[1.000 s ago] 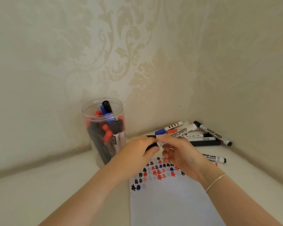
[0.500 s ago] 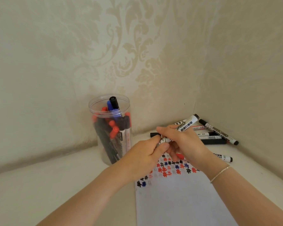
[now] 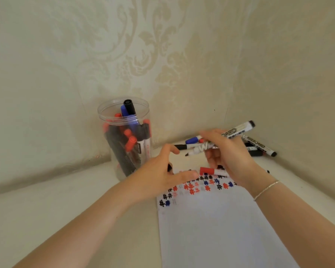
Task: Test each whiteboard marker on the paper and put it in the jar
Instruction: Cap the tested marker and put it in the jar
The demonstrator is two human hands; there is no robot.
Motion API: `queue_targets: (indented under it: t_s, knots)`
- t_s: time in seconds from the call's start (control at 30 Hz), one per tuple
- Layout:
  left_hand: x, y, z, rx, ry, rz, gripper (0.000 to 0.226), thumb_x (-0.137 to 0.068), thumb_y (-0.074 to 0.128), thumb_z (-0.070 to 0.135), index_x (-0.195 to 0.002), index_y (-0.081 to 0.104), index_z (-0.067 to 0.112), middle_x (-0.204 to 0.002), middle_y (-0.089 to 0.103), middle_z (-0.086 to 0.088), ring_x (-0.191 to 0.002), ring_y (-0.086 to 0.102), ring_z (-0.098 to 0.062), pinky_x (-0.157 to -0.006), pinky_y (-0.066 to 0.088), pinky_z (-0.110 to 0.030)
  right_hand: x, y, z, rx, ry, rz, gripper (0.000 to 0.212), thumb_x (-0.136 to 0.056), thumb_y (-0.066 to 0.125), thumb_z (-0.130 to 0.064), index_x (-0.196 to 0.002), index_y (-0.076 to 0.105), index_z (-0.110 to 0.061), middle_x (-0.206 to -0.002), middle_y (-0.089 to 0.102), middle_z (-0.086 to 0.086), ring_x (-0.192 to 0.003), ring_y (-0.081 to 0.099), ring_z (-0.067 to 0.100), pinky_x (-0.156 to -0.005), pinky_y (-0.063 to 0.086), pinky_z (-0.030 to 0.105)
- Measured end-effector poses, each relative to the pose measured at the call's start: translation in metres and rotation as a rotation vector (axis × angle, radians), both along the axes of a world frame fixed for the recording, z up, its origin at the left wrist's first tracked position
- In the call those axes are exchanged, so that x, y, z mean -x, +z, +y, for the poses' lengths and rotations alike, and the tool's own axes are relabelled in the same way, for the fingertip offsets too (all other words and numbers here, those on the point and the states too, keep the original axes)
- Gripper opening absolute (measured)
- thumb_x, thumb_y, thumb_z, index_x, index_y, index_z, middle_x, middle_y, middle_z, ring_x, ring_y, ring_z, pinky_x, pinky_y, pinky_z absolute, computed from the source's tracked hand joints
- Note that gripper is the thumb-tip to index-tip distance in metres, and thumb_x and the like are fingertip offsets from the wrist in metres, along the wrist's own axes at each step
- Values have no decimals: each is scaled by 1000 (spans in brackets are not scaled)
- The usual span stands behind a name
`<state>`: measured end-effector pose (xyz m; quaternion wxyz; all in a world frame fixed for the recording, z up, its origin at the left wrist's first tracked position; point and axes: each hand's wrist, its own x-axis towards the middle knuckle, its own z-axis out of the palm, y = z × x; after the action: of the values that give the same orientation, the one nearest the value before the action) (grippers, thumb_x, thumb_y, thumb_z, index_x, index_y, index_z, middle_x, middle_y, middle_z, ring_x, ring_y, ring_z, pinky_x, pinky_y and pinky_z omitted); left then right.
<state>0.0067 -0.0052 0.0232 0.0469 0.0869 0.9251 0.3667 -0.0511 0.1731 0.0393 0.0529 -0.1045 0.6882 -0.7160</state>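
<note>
A right hand (image 3: 228, 151) grips an uncapped white-barrelled marker (image 3: 238, 129) above the hash-marked paper (image 3: 211, 219); the left hand (image 3: 162, 171), fingers curled, apparently pinches its black cap. Left of the paper stands the clear cylindrical plastic jar (image 3: 124, 120), holding capped markers.

Paper (image 3: 220, 229) — cut off below.

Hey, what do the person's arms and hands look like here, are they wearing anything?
Both forearms are bare, with no sleeves in view. The right wrist carries a thin, pale bracelet. The left hand and right hand wear no gloves, and no rings or watch can be seen. The hands are slightly blurred.
</note>
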Motion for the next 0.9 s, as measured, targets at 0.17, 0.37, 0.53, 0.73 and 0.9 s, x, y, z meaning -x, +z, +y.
queue_targets:
  t_s: [0.17, 0.37, 0.53, 0.73, 0.9]
  knots:
    - [-6, -5, -23, 284, -79, -174, 81, -58, 74, 68, -127, 38, 44, -75, 51, 15, -63, 50, 1, -55, 38, -16, -7, -19, 2, 93, -10, -204, 24, -88, 66, -22, -100, 62, -2, -84, 66, 12, -70, 65, 24, -64, 58, 33]
    - [-11, -15, -26, 384, -137, -121, 94, -53, 76, 69, -134, 34, 46, -78, 45, 27, -71, 45, 11, -58, 34, -10, -24, -39, -34, -15, 4, -215, 23, -81, 71, -11, -69, 52, -9, -61, 57, 7, -53, 53, 18, -53, 46, 29]
    - [-9, -21, -29, 402, -146, -73, 95, -50, 71, 76, -133, 35, 47, -77, 51, 22, -73, 50, 3, -66, 44, -19, -36, -52, -46, -136, -107, -110, 18, -82, 55, 2, -64, 52, -2, -48, 57, 10, -34, 48, 14, -39, 39, 21]
    - [-10, -27, -30, 387, -151, -49, 97, -47, 65, 81, -133, 33, 51, -87, 53, 25, -75, 52, 4, -73, 47, -20, -40, -63, -46, -338, -320, 36, 21, -73, 57, -2, -63, 46, 13, -70, 59, 35, -45, 36, 16, -38, 29, 15]
    - [-10, -26, -26, 388, -155, -68, 104, -41, 61, 83, -135, 30, 52, -93, 51, 28, -77, 49, 5, -76, 46, -19, -38, -66, -44, -377, -320, 67, 23, -70, 59, -2, -66, 47, 17, -67, 56, 36, -50, 38, 21, -41, 29, 19]
